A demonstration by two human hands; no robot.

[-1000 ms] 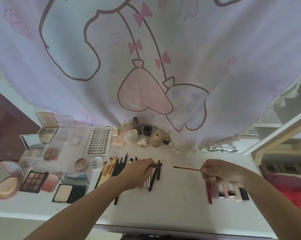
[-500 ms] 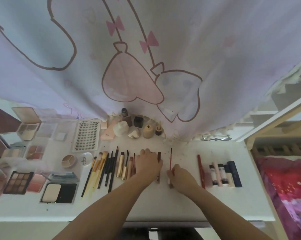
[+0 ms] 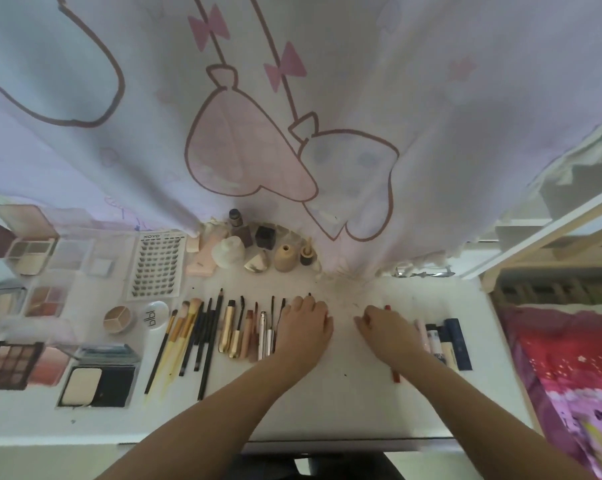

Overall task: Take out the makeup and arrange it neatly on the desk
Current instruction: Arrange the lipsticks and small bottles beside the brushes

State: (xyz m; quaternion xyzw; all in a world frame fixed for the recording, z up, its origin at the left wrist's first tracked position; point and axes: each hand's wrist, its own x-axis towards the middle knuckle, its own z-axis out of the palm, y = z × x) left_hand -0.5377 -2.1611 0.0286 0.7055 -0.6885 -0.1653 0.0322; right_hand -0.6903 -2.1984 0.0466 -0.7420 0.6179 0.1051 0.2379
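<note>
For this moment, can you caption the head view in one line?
Both hands, left and right, rest flat on a white desk between a row of brushes and lip products.

left arm: bare forearm reaches forward from lower left, angled toward centre | left hand (image 3: 304, 327): palm down, fingers fairly straight and close together, pointing away | right arm: bare forearm reaches in from lower right | right hand (image 3: 384, 329): palm down, fingers spread slightly, pointing forward-left | hands: near each other, apart
</note>
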